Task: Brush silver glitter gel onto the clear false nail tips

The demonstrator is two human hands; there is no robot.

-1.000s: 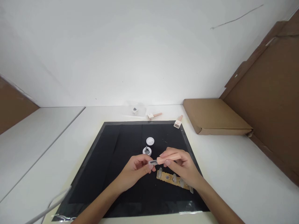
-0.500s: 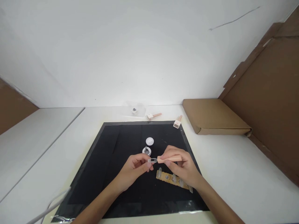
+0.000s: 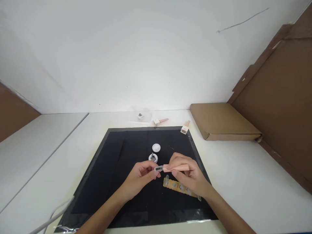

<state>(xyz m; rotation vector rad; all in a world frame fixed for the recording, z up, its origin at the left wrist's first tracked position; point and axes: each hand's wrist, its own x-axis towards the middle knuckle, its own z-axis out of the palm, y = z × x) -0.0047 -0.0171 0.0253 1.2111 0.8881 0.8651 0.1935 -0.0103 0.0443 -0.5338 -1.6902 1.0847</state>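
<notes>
My left hand [image 3: 140, 178] pinches a translucent false nail tip [image 3: 158, 168] between thumb and fingers. In my right hand [image 3: 188, 174] is a nail polish brush, held by its long pink cap handle [image 3: 179, 167]. The brush end meets the nail tip's right part; its bristles are too small to make out. Below my right hand lies a yellowish strip [image 3: 177, 186] carrying several clear nail tips, partly covered by that hand. Just beyond my left fingertips is an open white jar [image 3: 153, 158] with grey stuff inside. Its likely lid, a round white cap [image 3: 156, 148], lies behind it.
Everything near my hands rests on a black mat [image 3: 109, 156]. Two small bottles with pink handles, one lying [image 3: 156, 122] and another [image 3: 184, 129], are at its far edge. A clear plastic bag [image 3: 146, 116] lies behind. A cardboard box [image 3: 224, 120] is at right, a white cable [image 3: 52, 217] at left.
The pink handle has shifted slightly left and down, and the brush now overlaps more of the nail tip, which looks darker inside. My left hand stays almost still.
</notes>
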